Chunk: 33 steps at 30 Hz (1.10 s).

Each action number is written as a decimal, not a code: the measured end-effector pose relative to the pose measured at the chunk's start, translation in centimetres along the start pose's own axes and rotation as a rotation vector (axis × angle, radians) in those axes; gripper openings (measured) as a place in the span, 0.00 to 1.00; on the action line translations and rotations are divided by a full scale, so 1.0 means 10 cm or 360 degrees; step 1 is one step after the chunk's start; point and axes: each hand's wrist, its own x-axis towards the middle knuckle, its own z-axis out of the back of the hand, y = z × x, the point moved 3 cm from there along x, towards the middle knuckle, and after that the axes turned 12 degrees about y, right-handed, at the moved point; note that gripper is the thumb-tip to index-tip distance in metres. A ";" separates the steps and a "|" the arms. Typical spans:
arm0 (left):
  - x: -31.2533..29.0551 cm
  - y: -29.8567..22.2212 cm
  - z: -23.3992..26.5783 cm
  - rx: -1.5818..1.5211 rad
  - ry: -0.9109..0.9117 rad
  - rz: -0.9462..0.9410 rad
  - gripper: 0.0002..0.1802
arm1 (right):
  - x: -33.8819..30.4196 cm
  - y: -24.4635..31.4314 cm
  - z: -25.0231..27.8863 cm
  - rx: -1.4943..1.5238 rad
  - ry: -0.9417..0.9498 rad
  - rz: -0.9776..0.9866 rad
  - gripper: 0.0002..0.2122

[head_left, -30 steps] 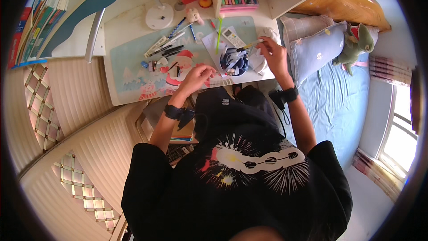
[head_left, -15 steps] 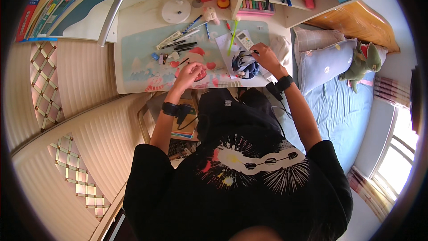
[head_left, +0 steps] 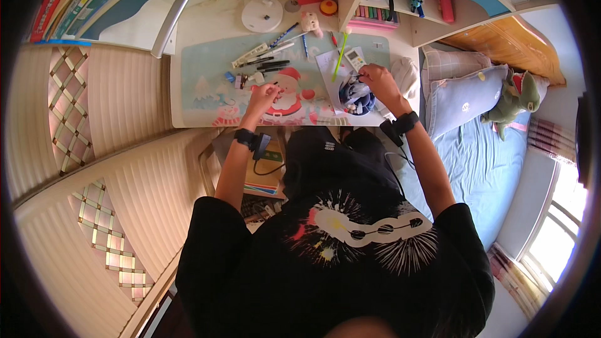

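Pens and dark markers (head_left: 266, 61), long axes slanting across the pastel printed desk mat (head_left: 206, 81), lie just beyond the left hand (head_left: 264, 95), loosely curled with grip unclear, while the right hand (head_left: 375, 79) grasps a dark pencil pouch (head_left: 355, 97) beside a bed (head_left: 494, 150).

You wear a black short-sleeved shirt (head_left: 350, 238) with a white, yellow and red burst print across the chest. A black band (head_left: 246, 139) with a small black unit and cable circles your left wrist; another black band (head_left: 404, 124) circles your right.
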 end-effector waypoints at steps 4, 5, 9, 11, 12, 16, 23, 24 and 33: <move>0.24 -0.09 0.10 0.0804 -0.0490 -0.0068 0.08 | -0.16 -0.13 -0.05 -0.0041 -0.0090 -0.0210 0.09; 0.32 -0.11 0.11 0.0804 -0.0482 -0.0070 0.08 | -0.19 -0.13 -0.05 -0.0041 -0.0093 -0.0218 0.09; 0.55 -0.19 0.08 0.1397 -0.0574 -0.0187 0.10 | -0.43 -0.11 0.09 0.0056 -0.0293 -0.0284 0.10; 0.64 -0.13 0.06 0.1709 -0.0558 -0.0217 0.13 | -0.55 -0.11 0.17 0.0062 -0.0390 -0.0309 0.10; 0.68 -0.13 0.05 0.1708 -0.0535 -0.0237 0.13 | -0.63 -0.11 0.20 0.0057 -0.0403 -0.0335 0.10; 0.81 -0.02 0.02 0.1921 -0.0446 -0.0160 0.11 | -0.92 -0.13 0.28 0.0097 -0.0538 -0.0402 0.10; 0.69 -0.28 -0.04 0.1877 -0.0613 -0.0400 0.08 | -1.14 -0.05 0.29 0.0068 -0.0650 -0.0444 0.08; 0.64 -0.46 -0.08 0.1878 -0.0614 -0.0404 0.08 | -1.12 -0.01 0.30 0.0066 -0.0654 -0.0444 0.08; 0.06 -1.64 -0.96 -0.0898 0.0384 -0.0369 0.09 | -0.78 0.83 0.21 0.0356 -0.0349 -0.0016 0.08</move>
